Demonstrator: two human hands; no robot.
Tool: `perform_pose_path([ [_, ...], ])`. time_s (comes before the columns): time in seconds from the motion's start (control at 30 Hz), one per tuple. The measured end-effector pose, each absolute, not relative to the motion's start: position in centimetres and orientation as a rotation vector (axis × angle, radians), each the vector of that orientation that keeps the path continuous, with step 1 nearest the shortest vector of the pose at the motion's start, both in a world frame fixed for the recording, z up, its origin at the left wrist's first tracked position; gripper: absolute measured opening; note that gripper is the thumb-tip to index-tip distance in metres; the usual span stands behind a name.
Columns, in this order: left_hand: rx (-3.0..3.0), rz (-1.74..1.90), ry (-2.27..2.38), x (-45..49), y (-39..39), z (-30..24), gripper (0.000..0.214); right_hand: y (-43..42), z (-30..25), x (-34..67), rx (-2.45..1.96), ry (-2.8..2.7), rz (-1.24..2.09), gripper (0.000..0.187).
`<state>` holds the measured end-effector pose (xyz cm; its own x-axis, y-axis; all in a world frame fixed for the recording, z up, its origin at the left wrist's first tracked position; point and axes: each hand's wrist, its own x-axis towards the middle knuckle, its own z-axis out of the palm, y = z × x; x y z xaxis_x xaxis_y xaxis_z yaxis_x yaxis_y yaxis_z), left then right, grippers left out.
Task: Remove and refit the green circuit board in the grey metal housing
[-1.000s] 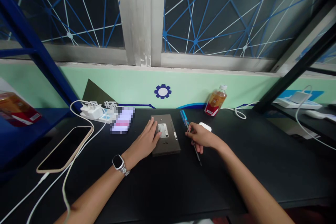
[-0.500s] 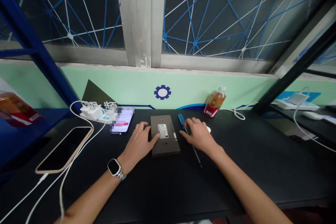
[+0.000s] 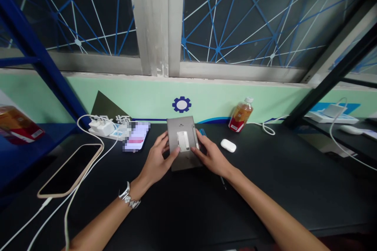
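Observation:
A flat grey-brown box [image 3: 183, 124] with a white label stands in front of me, its far side tipped up and its near edge low by the table. My left hand [image 3: 157, 160] grips its left side, thumb on the top face near the label. From the right, my right hand [image 3: 214, 156] holds the other side, fingers along the edge and thumb on top. Whether the whole box or only a lid is raised, I cannot tell. Partly hidden behind my right hand is a screwdriver [image 3: 202, 132] with a blue handle; its thin shaft shows below the wrist.
A white earbud case [image 3: 228, 145] lies right of my right hand, with a drink bottle [image 3: 240, 114] behind it. To the left are a lit phone [image 3: 138, 136], a power strip [image 3: 118, 132], a dark-screened phone [image 3: 70, 169] and white cables [image 3: 72, 196]. A shelf frame [image 3: 321, 76] stands at right.
My right hand has moved left from the screwdriver onto the box. Both hands now hold the box, and its far side has tipped up. The earbud case has come into fuller view.

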<state>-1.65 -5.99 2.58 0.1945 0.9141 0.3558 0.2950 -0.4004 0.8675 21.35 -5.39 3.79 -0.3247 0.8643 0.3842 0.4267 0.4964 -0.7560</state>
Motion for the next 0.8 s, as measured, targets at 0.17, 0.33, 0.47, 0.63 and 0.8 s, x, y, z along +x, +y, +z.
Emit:
perform_pose_path([
  [0.17, 1.565, 1.363, 0.936, -1.8, -6.9, 4.5, 0.06, -6.5, 5.2, 21.2, -0.897, -1.647, 0.889, 0.07],
  [0.33, 1.528, 1.49, 0.941, -2.6, -6.4, 5.1, 0.043, -6.3, 5.1, 22.4, -0.853, -1.715, 0.648, 0.036],
  [0.47, 1.189, 1.239, 1.041, -2.7, -5.7, 4.4, 0.044, -5.9, 4.4, 23.2, -0.646, -1.88, 0.628, 0.028],
  [0.63, 0.987, 0.908, 0.899, -2.4, -6.1, 3.7, 0.039, -5.7, 3.3, 22.5, -0.678, -2.018, 0.582, 0.02],
  [0.8, 1.072, 0.994, 0.869, -2.5, -6.1, 3.7, 0.036, -5.1, 3.1, 22.0, -1.024, -1.704, 0.453, 0.037],
])
